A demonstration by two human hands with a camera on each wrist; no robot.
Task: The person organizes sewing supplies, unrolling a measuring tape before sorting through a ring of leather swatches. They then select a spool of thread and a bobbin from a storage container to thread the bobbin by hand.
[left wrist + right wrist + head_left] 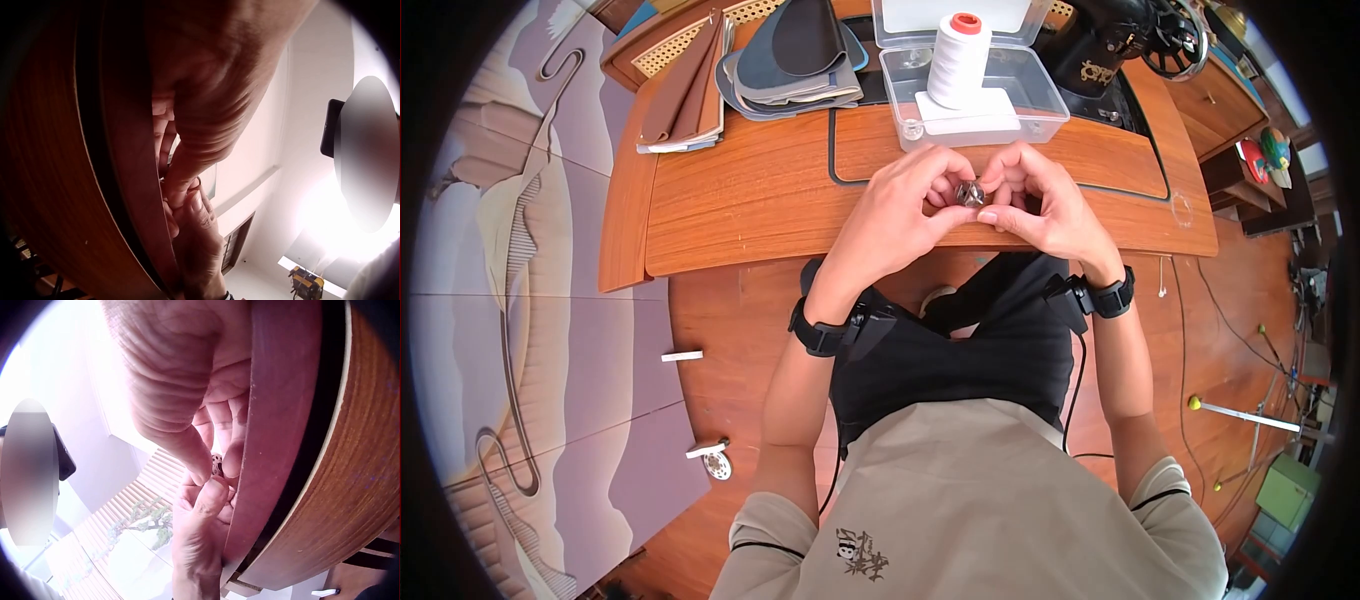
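Observation:
A small shiny metal bobbin (970, 194) is held between both hands at the table's front edge. In the right wrist view the bobbin (217, 464) shows a round face with holes. My left hand (903, 205) pinches it from the left with thumb and fingers. From the right, the thumb and fingers of my right hand (1040, 203) grip it too, the two thumbs nearly meeting. In the left wrist view my left hand (206, 106) hides the bobbin almost wholly.
Behind the hands, a clear plastic box (1040, 118) holds a white thread cone (960, 65) and a white card. A black sewing machine (1090, 50) stands at the back right. Leather pieces (785, 75) and a brown swatch book (685, 90) lie at the back left of the wooden table (740, 200).

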